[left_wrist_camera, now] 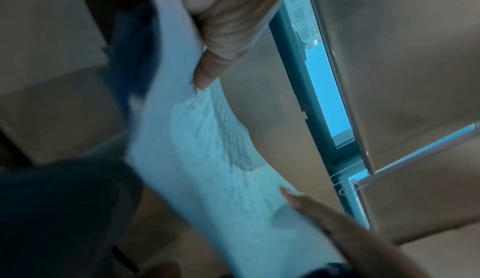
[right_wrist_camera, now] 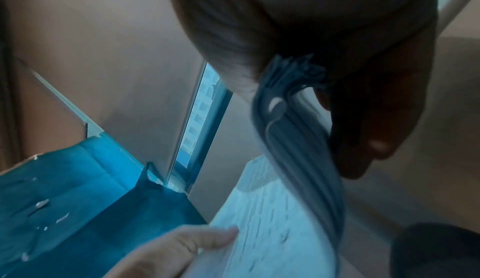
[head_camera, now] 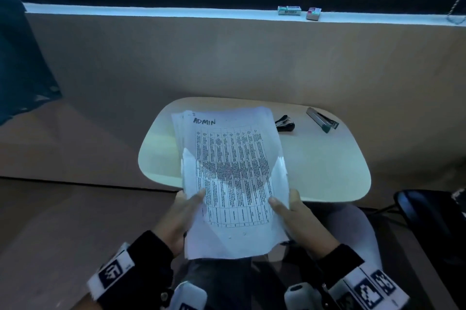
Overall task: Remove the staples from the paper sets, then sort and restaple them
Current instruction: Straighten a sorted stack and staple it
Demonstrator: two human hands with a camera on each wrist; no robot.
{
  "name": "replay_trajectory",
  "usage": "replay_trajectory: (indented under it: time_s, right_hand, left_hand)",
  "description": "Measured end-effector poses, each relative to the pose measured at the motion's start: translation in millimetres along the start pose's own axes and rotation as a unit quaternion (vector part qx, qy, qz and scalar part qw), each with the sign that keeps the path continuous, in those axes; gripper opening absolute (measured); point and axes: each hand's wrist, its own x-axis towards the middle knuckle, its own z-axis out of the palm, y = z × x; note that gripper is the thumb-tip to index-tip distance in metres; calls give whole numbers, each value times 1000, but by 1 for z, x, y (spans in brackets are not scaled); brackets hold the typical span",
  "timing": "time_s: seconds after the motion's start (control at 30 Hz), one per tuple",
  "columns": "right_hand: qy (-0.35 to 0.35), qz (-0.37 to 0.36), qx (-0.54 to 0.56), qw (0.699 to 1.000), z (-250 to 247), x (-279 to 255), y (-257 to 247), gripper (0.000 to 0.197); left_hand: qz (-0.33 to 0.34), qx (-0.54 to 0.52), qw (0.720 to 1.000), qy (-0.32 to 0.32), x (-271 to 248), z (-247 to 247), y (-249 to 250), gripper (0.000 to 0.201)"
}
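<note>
Paper stack (head_camera: 234,178), light, limp and slippery, sags between both grips: left hand (head_camera: 180,218) and right hand (head_camera: 300,218) pinch its near corners above the bench (head_camera: 327,171). Staple remover (head_camera: 285,124) and stapler (head_camera: 322,120) lie beyond the right grip.

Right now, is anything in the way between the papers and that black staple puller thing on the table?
Nothing visible. Both hands, left hand and right hand, hold the paper stack. The staple remover lies on the table just past the stack's far right corner, with only bare tabletop there.
</note>
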Motion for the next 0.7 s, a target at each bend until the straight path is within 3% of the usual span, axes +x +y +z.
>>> replay_trajectory:
  time_s: [0.13,0.23,0.37,0.47,0.53,0.6,0.7]
  right_hand:
    - [-25,4,24,999,-17,5,-13,31]
    - [-60,-52,70,994,-41,8,-33,28]
    - [48,-187,66,979,-55,15,-62,24]
    - [76,-233,81,966,-66,21,-82,36]
    - [69,-248,168,952,-79,28,-96,55]
    - [73,-281,248,924,-95,30,-115,49]
    - [87,-337,307,886,-114,30,-137,36]
  left_hand:
    - [116,116,985,50,10,-5,4,26]
    - [226,189,955,41,7,2,16,23]
    - [373,201,904,59,14,23,51,18]
    - [402,135,905,25,23,40,79,36]
    - [412,124,903,14,34,48,95,51]
    - [403,109,908,-25,42,57,106,57]
    - [403,130,902,-81,49,66,111,47]
